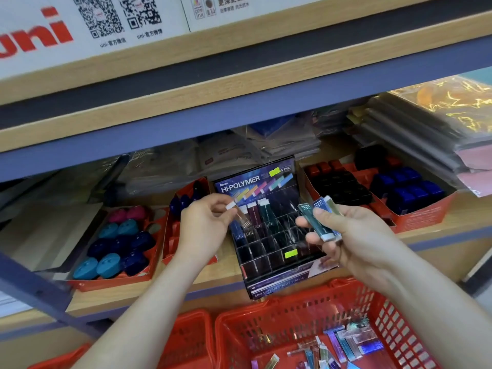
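Right fingers (312,238) have teal and blue erasers (318,225), white at the ends, with little white square-grid patterns. Left fingers (218,200) have a white-tipped eraser (232,206). The display box (269,187) between them is black. Its header is deep blue-purple with white HI-POLYMER lettering and a fan of pastel stripes, plus two neon-yellow stickers. Left of the left fingers are teal, navy and hot-pink sharpeners (127,227) in a red tray (111,284). Below both is a bright red basket (279,318).
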`<state>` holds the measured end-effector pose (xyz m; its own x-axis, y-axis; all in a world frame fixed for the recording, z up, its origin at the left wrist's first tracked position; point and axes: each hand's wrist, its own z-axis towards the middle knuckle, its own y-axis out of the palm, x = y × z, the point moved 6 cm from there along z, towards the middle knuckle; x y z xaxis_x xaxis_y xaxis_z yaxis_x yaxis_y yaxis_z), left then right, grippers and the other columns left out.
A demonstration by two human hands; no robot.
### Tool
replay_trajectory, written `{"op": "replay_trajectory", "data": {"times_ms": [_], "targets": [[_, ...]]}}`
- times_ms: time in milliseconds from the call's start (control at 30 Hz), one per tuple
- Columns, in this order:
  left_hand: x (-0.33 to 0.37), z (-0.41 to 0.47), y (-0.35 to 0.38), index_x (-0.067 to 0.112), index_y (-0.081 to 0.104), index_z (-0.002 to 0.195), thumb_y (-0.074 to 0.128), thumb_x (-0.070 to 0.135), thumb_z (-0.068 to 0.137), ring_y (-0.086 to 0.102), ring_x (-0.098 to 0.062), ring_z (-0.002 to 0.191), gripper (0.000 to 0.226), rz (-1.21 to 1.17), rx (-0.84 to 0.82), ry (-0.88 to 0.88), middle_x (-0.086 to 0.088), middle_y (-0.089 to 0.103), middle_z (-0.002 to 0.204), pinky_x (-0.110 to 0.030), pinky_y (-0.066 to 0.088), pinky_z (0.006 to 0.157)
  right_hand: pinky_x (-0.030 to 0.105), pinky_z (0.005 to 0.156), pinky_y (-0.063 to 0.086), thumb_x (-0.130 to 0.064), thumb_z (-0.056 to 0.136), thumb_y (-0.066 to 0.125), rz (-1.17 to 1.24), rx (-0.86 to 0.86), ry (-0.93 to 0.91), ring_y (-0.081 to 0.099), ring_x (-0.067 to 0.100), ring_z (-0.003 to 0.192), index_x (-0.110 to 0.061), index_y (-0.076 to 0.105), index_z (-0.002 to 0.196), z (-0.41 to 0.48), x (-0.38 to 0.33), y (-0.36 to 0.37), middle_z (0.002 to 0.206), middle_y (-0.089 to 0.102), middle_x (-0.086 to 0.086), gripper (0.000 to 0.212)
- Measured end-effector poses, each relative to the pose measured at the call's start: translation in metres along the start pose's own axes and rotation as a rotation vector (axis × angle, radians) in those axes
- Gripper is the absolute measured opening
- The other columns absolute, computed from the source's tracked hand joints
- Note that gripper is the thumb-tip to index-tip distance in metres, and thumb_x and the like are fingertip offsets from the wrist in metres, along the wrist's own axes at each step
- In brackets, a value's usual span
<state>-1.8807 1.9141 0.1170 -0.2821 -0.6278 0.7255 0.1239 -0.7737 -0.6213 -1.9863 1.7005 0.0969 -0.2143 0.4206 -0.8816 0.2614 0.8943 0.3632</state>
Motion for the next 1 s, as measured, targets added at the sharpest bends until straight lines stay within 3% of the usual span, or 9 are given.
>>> {"op": "replay_trajectory", "data": {"times_ms": [200, 300, 400, 567, 767, 833, 900, 967, 1000], "targets": [[0.004, 0.007, 0.007, 0.017, 0.074, 0.104, 0.071, 0.016, 0.087, 0.059, 0.002, 0.078, 0.017, 0.129, -0.007, 0.080, 0.013, 0.065, 0.082, -0.007, 0.043, 0.068, 0.019, 0.047, 0.053, -0.004, 0.093, 0.060, 0.030, 0.029, 0.017, 0.071, 0.015, 0.063, 0.003, 0.064, 0.103, 0.001, 0.001, -0.001, 0.086, 0.069, 0.014, 0.012], [0.005, 0.008, 0.008, 0.015, 0.074, 0.106, 0.073, 0.016, 0.086, 0.058, -0.004, 0.076, 0.021, 0.210, -0.002, 0.163, 0.008, 0.065, 0.086, -0.013, 0.047, 0.072, 0.021, 0.049, 0.055, -0.003, 0.093, 0.061, 0.016, 0.034, 0.030, 0.074, 0.019, 0.070, 0.000, 0.064, 0.106, -0.001, 0.001, -0.002, 0.093, 0.067, 0.014, 0.013], [0.009, 0.009, 0.013, 0.013, 0.073, 0.107, 0.073, 0.016, 0.085, 0.055, -0.007, 0.078, 0.022, 0.276, -0.012, 0.226, 0.007, 0.062, 0.090, -0.013, 0.041, 0.073, 0.021, 0.047, 0.054, -0.006, 0.092, 0.064, -0.037, 0.040, 0.031, 0.074, 0.022, 0.073, -0.002, 0.065, 0.107, -0.003, 0.001, -0.002, 0.090, 0.069, 0.013, 0.015], [0.010, 0.008, 0.028, 0.009, 0.073, 0.106, 0.074, 0.017, 0.084, 0.060, -0.014, 0.084, 0.023, 0.410, -0.056, 0.354, -0.001, 0.065, 0.098, -0.025, 0.050, 0.079, 0.020, 0.043, 0.049, -0.011, 0.090, 0.067, -0.086, 0.017, 0.027, 0.070, 0.016, 0.061, -0.001, 0.065, 0.107, -0.004, 0.004, 0.004, 0.082, 0.067, 0.011, 0.020], [0.013, 0.010, 0.031, 0.012, 0.068, 0.101, 0.074, 0.021, 0.084, 0.058, -0.019, 0.094, 0.020, 0.512, -0.084, 0.310, -0.002, 0.061, 0.102, -0.024, 0.042, 0.076, 0.020, 0.058, 0.056, 0.009, 0.088, 0.062, -0.008, -0.037, 0.030, 0.070, 0.018, 0.069, 0.005, 0.063, 0.111, 0.002, 0.009, 0.009, 0.096, 0.064, 0.018, 0.024], [0.018, 0.008, 0.024, 0.017, 0.069, 0.099, 0.072, 0.022, 0.086, 0.057, -0.012, 0.085, 0.014, 0.416, -0.064, 0.250, 0.004, 0.062, 0.096, -0.017, 0.042, 0.070, 0.018, 0.057, 0.055, 0.011, 0.086, 0.062, -0.021, -0.036, 0.021, 0.069, 0.017, 0.069, 0.003, 0.065, 0.106, 0.003, 0.009, 0.009, 0.094, 0.066, 0.018, 0.022], [0.027, 0.000, 0.016, 0.024, 0.069, 0.095, 0.064, 0.023, 0.092, 0.059, -0.005, 0.076, 0.006, 0.093, -0.088, 0.114, 0.008, 0.067, 0.087, -0.011, 0.047, 0.067, 0.017, 0.056, 0.054, 0.010, 0.085, 0.064, -0.036, -0.016, 0.007, 0.069, 0.017, 0.069, -0.001, 0.066, 0.102, 0.004, 0.009, 0.008, 0.094, 0.068, 0.017, 0.020], [0.037, -0.015, 0.020, 0.023, 0.072, 0.096, 0.059, 0.023, 0.095, 0.063, -0.008, 0.073, 0.014, -0.328, -0.221, -0.061, 0.002, 0.072, 0.084, -0.019, 0.054, 0.068, 0.017, 0.056, 0.054, 0.008, 0.084, 0.067, -0.056, 0.005, -0.011, 0.068, 0.016, 0.069, -0.003, 0.067, 0.099, 0.006, 0.010, 0.006, 0.091, 0.069, 0.016, 0.019], [0.041, -0.023, 0.024, 0.021, 0.074, 0.098, 0.059, 0.021, 0.095, 0.065, -0.010, 0.074, 0.015, -0.423, -0.284, -0.104, 0.000, 0.073, 0.085, -0.022, 0.055, 0.068, 0.017, 0.057, 0.053, 0.007, 0.083, 0.069, -0.061, 0.012, -0.021, 0.067, 0.015, 0.069, -0.004, 0.068, 0.099, 0.007, 0.010, 0.006, 0.088, 0.069, 0.015, 0.019]]}}
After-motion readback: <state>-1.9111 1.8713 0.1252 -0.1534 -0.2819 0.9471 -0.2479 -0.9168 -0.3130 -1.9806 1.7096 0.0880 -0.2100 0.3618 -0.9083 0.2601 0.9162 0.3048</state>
